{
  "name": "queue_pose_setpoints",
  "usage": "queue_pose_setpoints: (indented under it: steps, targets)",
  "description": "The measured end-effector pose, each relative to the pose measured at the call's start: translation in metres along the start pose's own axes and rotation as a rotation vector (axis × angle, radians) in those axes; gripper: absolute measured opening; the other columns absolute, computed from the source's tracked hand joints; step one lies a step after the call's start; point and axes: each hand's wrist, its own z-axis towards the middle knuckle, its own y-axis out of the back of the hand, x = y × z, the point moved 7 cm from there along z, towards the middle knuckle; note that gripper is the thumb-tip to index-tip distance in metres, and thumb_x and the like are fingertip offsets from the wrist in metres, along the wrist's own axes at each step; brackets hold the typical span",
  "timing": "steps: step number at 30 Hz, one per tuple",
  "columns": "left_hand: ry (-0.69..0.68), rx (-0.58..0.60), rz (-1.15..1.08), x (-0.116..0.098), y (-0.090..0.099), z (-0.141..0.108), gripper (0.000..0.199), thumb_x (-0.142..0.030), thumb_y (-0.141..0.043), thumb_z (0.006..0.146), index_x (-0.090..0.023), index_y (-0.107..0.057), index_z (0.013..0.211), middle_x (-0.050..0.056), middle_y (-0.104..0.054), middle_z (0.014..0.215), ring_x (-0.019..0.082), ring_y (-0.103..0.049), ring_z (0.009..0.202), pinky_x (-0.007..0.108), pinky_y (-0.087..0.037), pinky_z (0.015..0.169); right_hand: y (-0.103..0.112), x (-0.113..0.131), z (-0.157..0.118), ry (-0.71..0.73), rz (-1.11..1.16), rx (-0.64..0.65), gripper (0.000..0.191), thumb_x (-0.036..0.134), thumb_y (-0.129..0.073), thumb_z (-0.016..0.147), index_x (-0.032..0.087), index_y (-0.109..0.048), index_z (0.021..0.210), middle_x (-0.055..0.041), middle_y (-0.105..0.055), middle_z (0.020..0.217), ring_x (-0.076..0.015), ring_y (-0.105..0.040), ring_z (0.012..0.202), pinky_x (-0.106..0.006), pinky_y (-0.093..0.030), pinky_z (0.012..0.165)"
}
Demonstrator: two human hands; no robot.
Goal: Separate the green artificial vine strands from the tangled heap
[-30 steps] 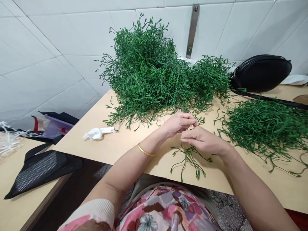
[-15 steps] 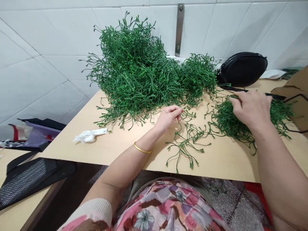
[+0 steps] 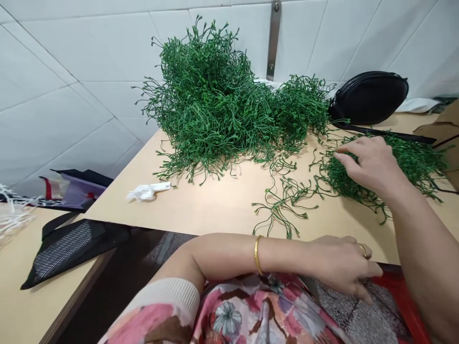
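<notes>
Right hand (image 3: 373,167) rests palm-down on the smaller heap of plastic green sprigs (image 3: 405,162) at the right of the bench (image 3: 222,205). Its fingers (image 3: 346,155) are extended and slightly spread, tips touching the strands; no clear pinch on any strand. Left hand (image 3: 340,265) lies across the body, beyond the bench's front edge, above a red crate (image 3: 403,291) and speckled grey floor (image 3: 344,310). Its fingers (image 3: 369,270) curl loosely downward; whether they hold anything cannot be told. A gold bangle (image 3: 256,254) sits on the left wrist, a gold ring (image 3: 363,250) on one finger

A loose sprig (image 3: 283,208) lies flat on the bench, just beside the smaller heap. The large mound of sprigs (image 3: 211,105) stands against the white tile wall (image 3: 71,48), below a steel wall bracket (image 3: 273,40); its right lobe reaches a black zip pouch (image 3: 369,98). The pouch's black strap (image 3: 383,133) runs along the bench behind the smaller heap. Crumpled white tissue (image 3: 147,191) lies left of the mound. Brown cardboard (image 3: 442,131) shows at the right edge. On a lower bench (image 3: 21,258) at left lie a black mesh bag (image 3: 68,251) and white strands (image 3: 12,215), with a purple carrier bag (image 3: 79,191) behind them
</notes>
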Motion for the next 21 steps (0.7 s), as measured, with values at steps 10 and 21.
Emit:
queue_pose_setpoints:
  steps: [10, 21]
  targets:
    - [1.071, -0.739, 0.221, 0.156, 0.106, -0.142, 0.029, -0.042, -0.062, 0.071, -0.017, -0.054, 0.085, 0.007, -0.056, 0.089, 0.017, -0.051, 0.079, 0.028, -0.039, 0.066, -0.045, 0.055, 0.016, 0.234, 0.340, 0.074, 0.030, 0.034, -0.042, 0.085, 0.018, -0.068, 0.086, -0.0094, -0.065, 0.088, -0.0239, -0.053, 0.090, -0.039, -0.038, 0.082]
    - [0.993, -0.807, -0.167, 0.181, 0.086, -0.138, 0.020, -0.030, -0.059, 0.069, -0.017, -0.048, 0.059, -0.002, -0.048, 0.055, 0.010, -0.040, 0.054, 0.025, -0.029, 0.053, -0.068, 0.074, 0.033, 0.182, 0.500, 0.033, 0.023, 0.028, -0.046, 0.081, 0.018, -0.066, 0.078, -0.0080, -0.064, 0.081, -0.0207, -0.053, 0.082, -0.035, -0.039, 0.077]
